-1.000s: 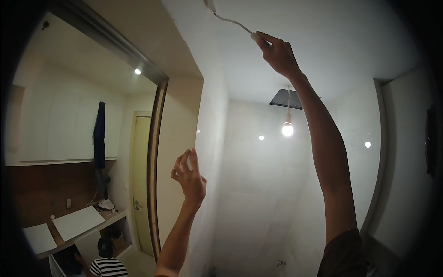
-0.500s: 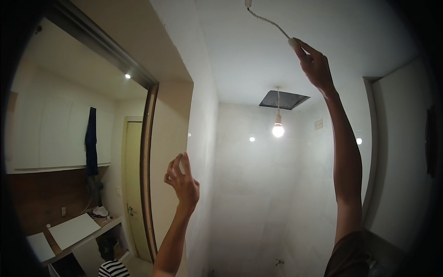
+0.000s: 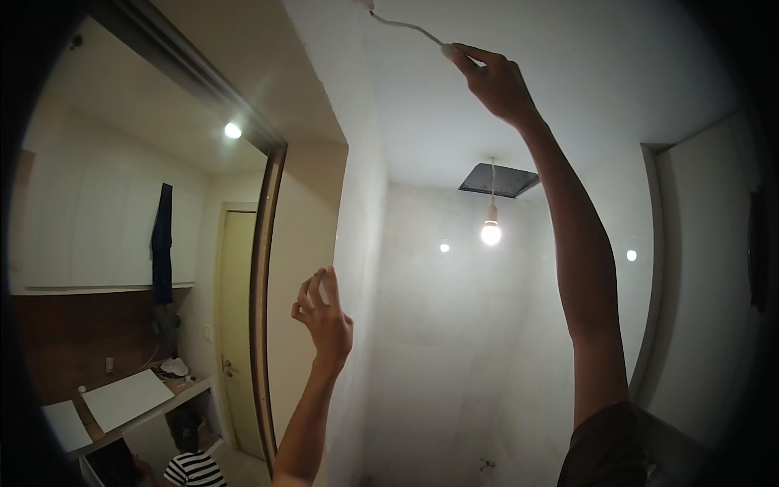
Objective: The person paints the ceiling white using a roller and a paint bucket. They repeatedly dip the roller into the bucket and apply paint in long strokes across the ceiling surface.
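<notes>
White walls (image 3: 442,341) and ceiling (image 3: 568,89), with a right hand (image 3: 499,85) raising a thin tool (image 3: 419,29) overhead.

On the left, a dark-framed doorway (image 3: 268,211) shows white cupboards (image 3: 89,203), a yellowish door (image 3: 241,325), a desk (image 3: 191,395) with two white panels (image 3: 128,400), and below it a person in a striped top (image 3: 195,469). A dark hatch (image 3: 497,180) opens in the ceiling, a lit bulb (image 3: 491,234) hanging near it. The right hand pinches the tool's pale handle between thumb and fingers; its bent shaft slants up and left, toward the top edge, where I cannot tell if its end touches anything. The left hand (image 3: 326,325), lower, is half curled beside the doorway wall's edge; I cannot tell whether it grips anything.
</notes>
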Demonstrator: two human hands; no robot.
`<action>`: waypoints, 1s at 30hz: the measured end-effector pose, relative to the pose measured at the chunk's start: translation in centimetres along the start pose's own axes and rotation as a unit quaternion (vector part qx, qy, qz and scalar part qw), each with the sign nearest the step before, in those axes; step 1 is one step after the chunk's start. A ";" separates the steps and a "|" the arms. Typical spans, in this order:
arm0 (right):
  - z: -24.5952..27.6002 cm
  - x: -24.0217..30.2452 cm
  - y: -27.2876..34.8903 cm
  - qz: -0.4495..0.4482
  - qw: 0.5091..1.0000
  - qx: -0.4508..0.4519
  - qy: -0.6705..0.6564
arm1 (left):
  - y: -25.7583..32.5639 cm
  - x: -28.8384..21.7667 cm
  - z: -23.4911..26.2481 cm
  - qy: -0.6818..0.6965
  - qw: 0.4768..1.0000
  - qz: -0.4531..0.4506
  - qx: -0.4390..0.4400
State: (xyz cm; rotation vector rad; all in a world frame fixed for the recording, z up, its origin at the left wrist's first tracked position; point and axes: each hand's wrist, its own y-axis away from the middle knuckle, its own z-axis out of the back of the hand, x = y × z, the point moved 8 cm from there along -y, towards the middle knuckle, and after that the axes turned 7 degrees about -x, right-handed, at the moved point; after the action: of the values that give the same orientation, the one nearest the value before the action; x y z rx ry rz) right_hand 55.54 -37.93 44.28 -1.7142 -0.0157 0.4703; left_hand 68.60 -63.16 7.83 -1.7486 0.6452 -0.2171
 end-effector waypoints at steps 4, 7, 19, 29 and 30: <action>5.0 -4.7 1.7 -0.068 0.997 -0.009 0.028 | 0.2 0.2 -0.2 0.012 1.000 0.008 0.010; 10.1 -9.0 3.4 -0.096 0.994 -0.038 0.045 | 0.1 0.1 -0.1 0.010 1.000 -0.001 0.001; 19.8 -15.0 6.2 -0.133 0.987 -0.046 0.073 | 0.1 -0.1 0.0 0.002 1.000 0.004 0.000; 4.9 -4.7 1.3 -0.051 0.998 0.005 0.034 | 0.1 0.1 -0.4 -0.020 1.000 0.010 0.002; 4.6 -3.4 1.4 0.003 1.000 -0.006 0.007 | 0.1 0.1 -0.3 -0.027 1.000 0.007 -0.001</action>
State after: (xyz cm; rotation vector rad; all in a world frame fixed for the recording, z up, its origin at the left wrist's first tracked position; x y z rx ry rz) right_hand 50.65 -34.83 43.46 -1.7290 -0.0029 0.4645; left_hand 68.53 -63.50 7.79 -1.7451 0.6187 -0.1604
